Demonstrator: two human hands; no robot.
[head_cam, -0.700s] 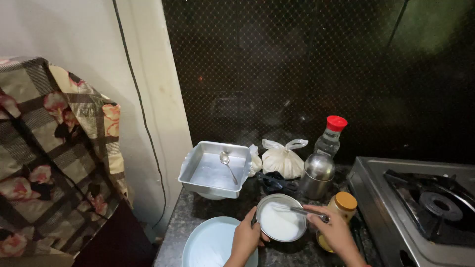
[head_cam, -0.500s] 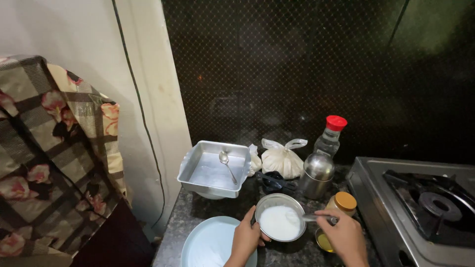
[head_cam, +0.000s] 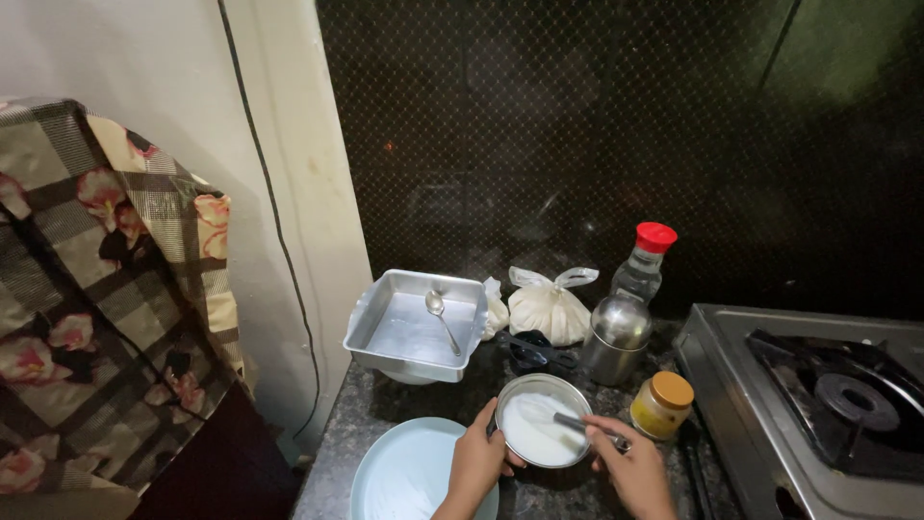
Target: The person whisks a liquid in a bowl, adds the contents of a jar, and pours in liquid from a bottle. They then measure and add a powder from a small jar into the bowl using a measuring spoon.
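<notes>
dark wire-mesh window screen (head_cam: 616,144) fills the back, pale wall (head_cam: 144,77) to its left with a black cable (head_cam: 279,250) running down it. checked floral cloth (head_cam: 96,308) hangs at far left. steel gas stove (head_cam: 808,404) sits at right on the dark speckled stone counter (head_cam: 385,414), burner unlit.

square aluminium tray (head_cam: 414,327) rests on a white bowl near the counter's back-left, a steel spoon (head_cam: 441,316) lying inside it. pale blue plate (head_cam: 409,472) at the front edge, just left of the bowl in hand. knotted white plastic bag (head_cam: 549,306) behind, a smaller one just left of it touching the tray's corner. clear bottle with red cap (head_cam: 635,279) stands in a steel cup (head_cam: 612,356) next to the stove. small jar with orange lid (head_cam: 662,404) holds yellow contents, just right of the bowl.

round steel bowl (head_cam: 544,421) of white batter-like liquid sits on the counter front centre, between plate and jar.

left hand (head_cam: 478,462) grips the bowl's near-left rim, thumb over the edge. right hand (head_cam: 633,470) is clenched on a metal utensil (head_cam: 582,426), its working end down in the white liquid; can't tell if it's a spoon or a whisk.
</notes>
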